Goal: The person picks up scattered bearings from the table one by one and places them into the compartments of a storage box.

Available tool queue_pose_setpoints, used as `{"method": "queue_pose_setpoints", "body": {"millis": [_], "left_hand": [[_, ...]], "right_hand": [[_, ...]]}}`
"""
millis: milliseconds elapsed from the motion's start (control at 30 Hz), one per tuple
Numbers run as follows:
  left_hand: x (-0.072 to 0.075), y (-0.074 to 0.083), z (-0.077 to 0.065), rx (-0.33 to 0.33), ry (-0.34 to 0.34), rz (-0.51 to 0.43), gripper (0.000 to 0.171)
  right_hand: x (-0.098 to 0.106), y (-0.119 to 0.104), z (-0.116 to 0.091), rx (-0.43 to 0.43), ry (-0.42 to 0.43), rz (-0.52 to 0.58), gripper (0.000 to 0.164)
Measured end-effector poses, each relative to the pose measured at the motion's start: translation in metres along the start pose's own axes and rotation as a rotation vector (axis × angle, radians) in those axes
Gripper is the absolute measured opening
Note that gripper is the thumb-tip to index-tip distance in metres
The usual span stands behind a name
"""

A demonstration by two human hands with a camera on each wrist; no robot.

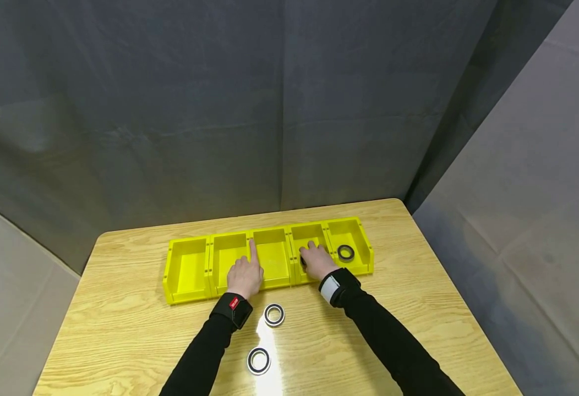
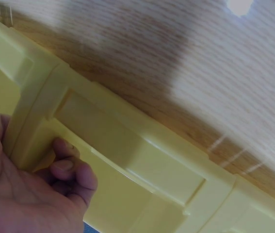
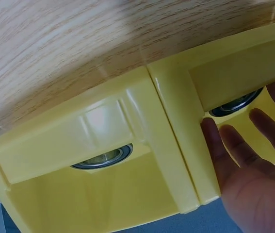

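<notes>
A row of joined yellow bins (image 1: 273, 258) stands on the wooden table. My left hand (image 1: 245, 276) straddles a divider left of the middle compartment, index finger stretched along it, thumb on one side and the other fingers (image 2: 74, 172) curled on the other. Inside the second compartment from the right, my right hand (image 1: 316, 261) pinches a ring-shaped bearing (image 3: 236, 104); the hand and the bin's front wall hide part of it. Another bearing (image 1: 345, 253) lies flat in the rightmost compartment.
Two more bearings lie on the table in front of the bins, one nearer the bins (image 1: 274, 315) and one closer to the person (image 1: 258, 361). A grey curtain (image 1: 279, 110) hangs behind the table (image 1: 96, 330), with pale cloth walls at both sides.
</notes>
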State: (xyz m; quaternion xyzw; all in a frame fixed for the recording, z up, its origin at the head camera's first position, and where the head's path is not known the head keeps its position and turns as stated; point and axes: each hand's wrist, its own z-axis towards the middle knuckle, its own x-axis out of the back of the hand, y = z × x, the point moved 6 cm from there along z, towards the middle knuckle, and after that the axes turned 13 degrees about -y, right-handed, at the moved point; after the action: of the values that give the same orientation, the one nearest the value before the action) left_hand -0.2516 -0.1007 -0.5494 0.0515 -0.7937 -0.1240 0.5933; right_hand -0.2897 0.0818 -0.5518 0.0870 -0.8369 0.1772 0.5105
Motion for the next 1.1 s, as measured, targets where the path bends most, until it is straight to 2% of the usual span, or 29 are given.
{"method": "queue_pose_setpoints", "body": {"millis": [267, 467, 633, 733, 800, 933, 1100], "left_hand": [[-0.001, -0.001, 0.001, 0.001, -0.003, 0.009, 0.076], [0.0, -0.001, 0.002, 0.006, -0.007, 0.006, 0.075], [0.001, 0.0, 0.001, 0.007, -0.01, 0.005, 0.075], [0.001, 0.0, 0.001, 0.003, -0.005, 0.007, 0.075], [0.001, 0.0, 0.0, 0.001, 0.003, 0.007, 0.075], [0.002, 0.001, 0.0, 0.0, 0.011, 0.008, 0.075], [0.001, 0.001, -0.001, 0.002, 0.005, 0.01, 0.076]], "right_hand": [[0.01, -0.001, -0.011, 0.033, 0.118, -0.009, 0.033], [0.02, 0.004, -0.018, 0.066, 0.314, -0.03, 0.03], [0.024, 0.022, -0.023, -0.003, 0.478, 0.024, 0.034], [0.022, 0.036, -0.023, -0.065, 0.527, 0.064, 0.042], [0.02, 0.043, -0.022, -0.109, 0.523, 0.093, 0.049], [0.015, 0.055, -0.017, -0.188, 0.449, 0.151, 0.061], [0.01, 0.061, -0.011, -0.246, 0.355, 0.19, 0.065]]}}
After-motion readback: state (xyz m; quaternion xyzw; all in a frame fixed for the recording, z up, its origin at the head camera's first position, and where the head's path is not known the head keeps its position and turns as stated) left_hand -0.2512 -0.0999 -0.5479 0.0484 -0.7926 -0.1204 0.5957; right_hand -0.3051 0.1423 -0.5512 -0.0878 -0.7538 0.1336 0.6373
